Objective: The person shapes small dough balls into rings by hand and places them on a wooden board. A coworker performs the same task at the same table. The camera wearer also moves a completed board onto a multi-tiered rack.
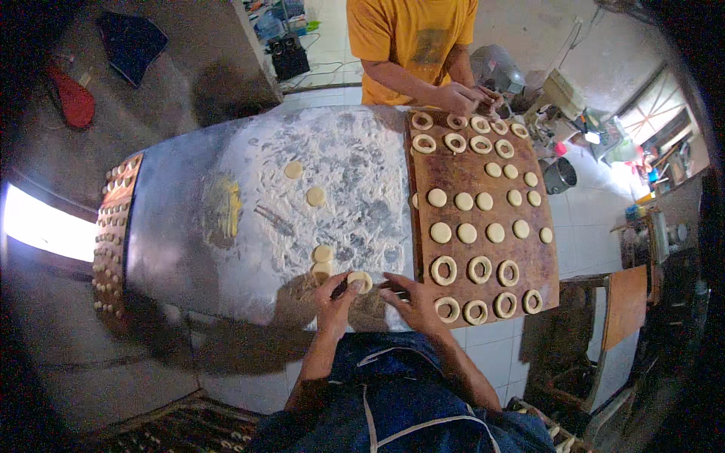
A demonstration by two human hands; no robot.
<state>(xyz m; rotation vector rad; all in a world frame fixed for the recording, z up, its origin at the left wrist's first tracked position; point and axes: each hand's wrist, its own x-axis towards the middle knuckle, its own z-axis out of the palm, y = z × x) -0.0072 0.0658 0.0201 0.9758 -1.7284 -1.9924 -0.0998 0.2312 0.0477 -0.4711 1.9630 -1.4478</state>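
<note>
My left hand (334, 296) is closed on the edge of a pale dough round (360, 282), held above the near edge of the floured table (355, 174). Just to its right, my right hand (410, 300) has its fingers bent but apart, with nothing visible in them. Two more dough rounds (322, 254) lie close together by my left hand, partly in shadow. Farther off on the flour are two single rounds, a nearer disc (316, 197) and a farther disc (293, 170). A brown wooden board (472, 251) at the right carries rows of flat dough rounds and dough rings (444, 270).
Across the table, a person in an orange shirt (414, 45) works with both hands over the board's far edge. Another board (113, 226) with small dough pieces lies at the far left end. A dark bucket (560, 175) stands on the tiled floor at the right.
</note>
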